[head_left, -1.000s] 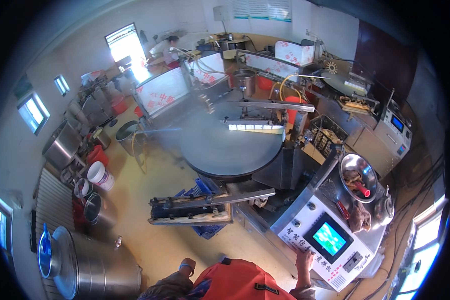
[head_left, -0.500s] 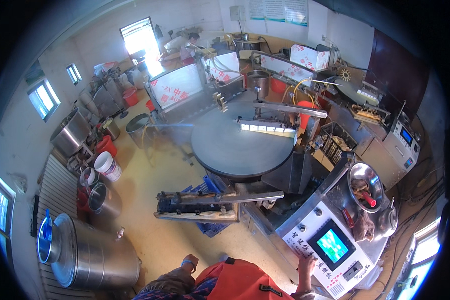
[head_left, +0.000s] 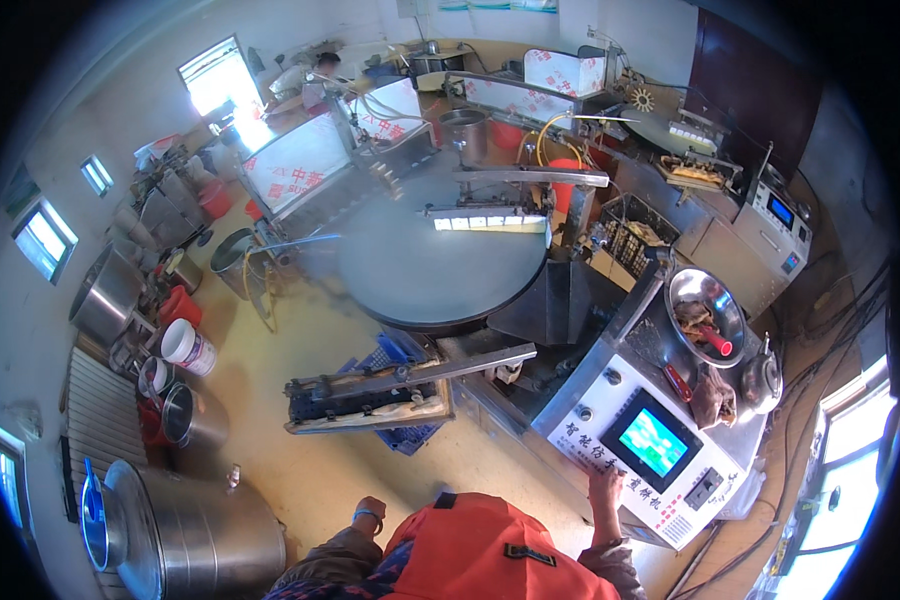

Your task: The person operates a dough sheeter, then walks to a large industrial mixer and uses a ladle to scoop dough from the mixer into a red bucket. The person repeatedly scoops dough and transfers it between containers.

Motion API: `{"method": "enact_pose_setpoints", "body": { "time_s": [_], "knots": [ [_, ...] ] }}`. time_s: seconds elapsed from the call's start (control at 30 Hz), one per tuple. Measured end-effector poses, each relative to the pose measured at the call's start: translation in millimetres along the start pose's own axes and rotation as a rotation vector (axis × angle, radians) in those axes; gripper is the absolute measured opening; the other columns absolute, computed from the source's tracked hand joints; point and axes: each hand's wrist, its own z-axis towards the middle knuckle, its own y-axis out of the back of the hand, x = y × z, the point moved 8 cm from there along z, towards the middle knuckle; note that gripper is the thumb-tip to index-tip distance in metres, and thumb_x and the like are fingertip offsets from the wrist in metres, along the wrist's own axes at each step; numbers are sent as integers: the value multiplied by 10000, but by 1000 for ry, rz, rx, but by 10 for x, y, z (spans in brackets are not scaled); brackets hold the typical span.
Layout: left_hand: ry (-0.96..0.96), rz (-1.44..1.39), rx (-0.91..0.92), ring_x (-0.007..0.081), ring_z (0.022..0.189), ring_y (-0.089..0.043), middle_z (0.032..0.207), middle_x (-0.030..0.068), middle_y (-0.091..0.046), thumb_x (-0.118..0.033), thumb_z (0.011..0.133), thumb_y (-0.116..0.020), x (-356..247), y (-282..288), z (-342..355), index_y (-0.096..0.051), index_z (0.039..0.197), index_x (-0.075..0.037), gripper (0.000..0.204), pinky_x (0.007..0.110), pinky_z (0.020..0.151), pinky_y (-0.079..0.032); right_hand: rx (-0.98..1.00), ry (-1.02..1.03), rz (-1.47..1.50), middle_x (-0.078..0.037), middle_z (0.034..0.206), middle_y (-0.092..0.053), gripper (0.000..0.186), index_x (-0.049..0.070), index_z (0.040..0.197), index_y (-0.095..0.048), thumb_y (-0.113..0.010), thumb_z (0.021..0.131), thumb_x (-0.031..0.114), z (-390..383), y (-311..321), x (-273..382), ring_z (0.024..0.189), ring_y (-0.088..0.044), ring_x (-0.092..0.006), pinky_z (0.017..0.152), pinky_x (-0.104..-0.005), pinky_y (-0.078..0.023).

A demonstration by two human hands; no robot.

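Note:
My right hand (head_left: pixel 606 488) rests against the white control panel (head_left: pixel 580 410), just below the lower left corner of its lit screen (head_left: pixel 654 442). The fingers point up toward the panel, slightly bent, and nothing shows in them. Low beside my red apron (head_left: pixel 470 550), my left hand (head_left: pixel 370 509) is loosely curled, a blue band at its wrist, with no object visible in it. Beyond the panel lies a large round griddle (head_left: pixel 440 260) under a light haze. A segmented scraper bar (head_left: pixel 490 223) sits over its far right part.
A long metal bar (head_left: pixel 440 373) crosses a rectangular frame ahead of me, with a blue crate (head_left: pixel 406 440) beneath. A steel bowl (head_left: pixel 675 290) and a kettle (head_left: pixel 762 380) stand right of the panel. A steel drum (head_left: pixel 205 525) is at left. A person (head_left: pixel 315 92) is far back.
The view has shifted, so the room's things appear further left and slightly higher. My right hand remains at the panel, and my left stays low by the apron.

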Motion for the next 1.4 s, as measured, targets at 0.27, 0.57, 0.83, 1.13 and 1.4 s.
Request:
{"method": "enact_pose_setpoints", "body": {
  "time_s": [0.27, 0.57, 0.83, 1.13, 1.4],
  "knots": [
    [29, -22, 56, 246, 912, -638, 939, 82, -673, -341, 780, -599, 58, -334, 248, -700, 883, -135, 252, 364, 775, -511, -35, 9, 26, -257, 1105, -498, 516, -42, 1057, -520, -610, 766, 375, 42, -61, -63, 1001, -542, -382, 864, -429, -450],
    [29, -21, 139, 238, 916, -639, 939, 83, -674, -286, 794, -568, -79, 307, -182, -703, 869, -129, 220, 357, 771, -512, -29, 19, 16, -240, 1118, -505, 543, -28, 1060, -541, -606, 769, 426, 46, -65, -86, 1041, -521, -364, 878, -422, -436],
    [12, -20, -97, 271, 775, -653, 780, 92, -673, -296, 732, -654, -24, 62, 21, -704, 722, -122, 181, 377, 667, -519, -50, 21, -31, -268, 1123, -497, 603, -67, 1065, -542, -632, 759, 445, -50, 91, 72, 1057, -506, -382, 891, -431, -431],
    [31, -24, -26, 249, 823, -657, 845, 86, -682, -310, 755, -613, -50, -129, 118, -713, 784, -124, 213, 364, 709, -522, 11, 69, -89, -247, 1135, -496, 599, -45, 1093, -538, -624, 760, 445, -60, 73, 161, 1045, -527, -371, 881, -429, -445],
    [28, -69, 36, 254, 889, -641, 920, 99, -670, -218, 800, -528, -83, 65, -20, -708, 857, -100, 222, 350, 756, -511, 1, -24, -50, -251, 1147, -486, 630, -50, 1101, -526, -624, 753, 466, 0, 15, 19, 1053, -527, -375, 875, -433, -448]
  ]
}}
